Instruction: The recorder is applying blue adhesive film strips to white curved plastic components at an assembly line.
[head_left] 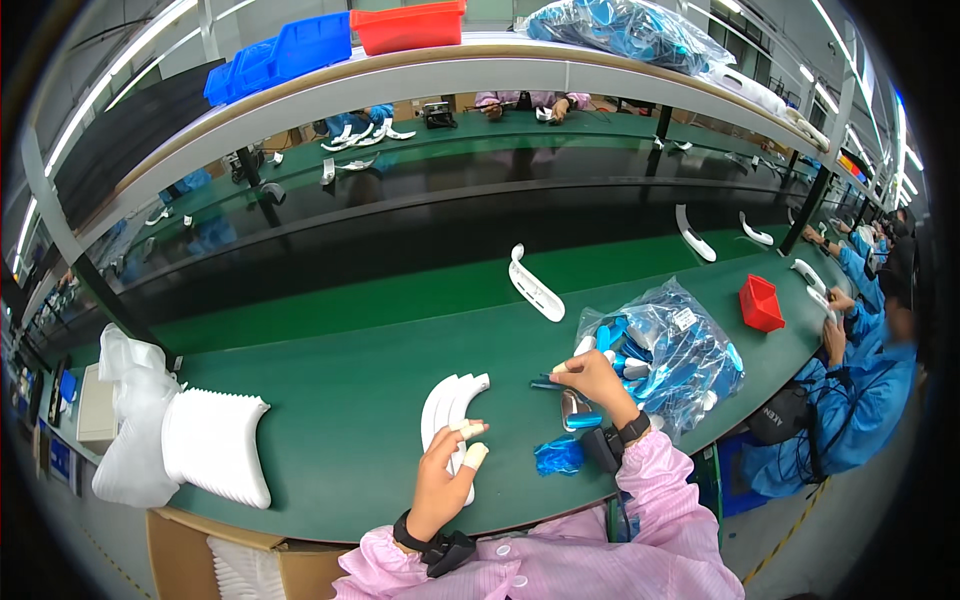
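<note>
Three or so white curved plastic shells [440, 400] lie side by side on the green table in front of me. My left hand [440, 482] is over their near end, thumb and index finger apart, with pale finger cots on the tips. To the right, my right hand [598, 388] pinches the end of a small dark blue piece [543, 383], its shape partly covered by the fingers. Just below that hand are a shiny oval part [573, 406] and a blue film-covered piece [585, 421]. A crumpled blue film bundle [559, 456] sits nearer me.
A clear bag of blue-and-white parts [690, 355] lies right of my hand, a red bin [762, 303] beyond. One white shell [535, 285] rests farther back. Stacked white shells in foam wrap [215, 448] stand left. A co-worker in blue [850, 400] sits right. A shelf [560, 75] spans above.
</note>
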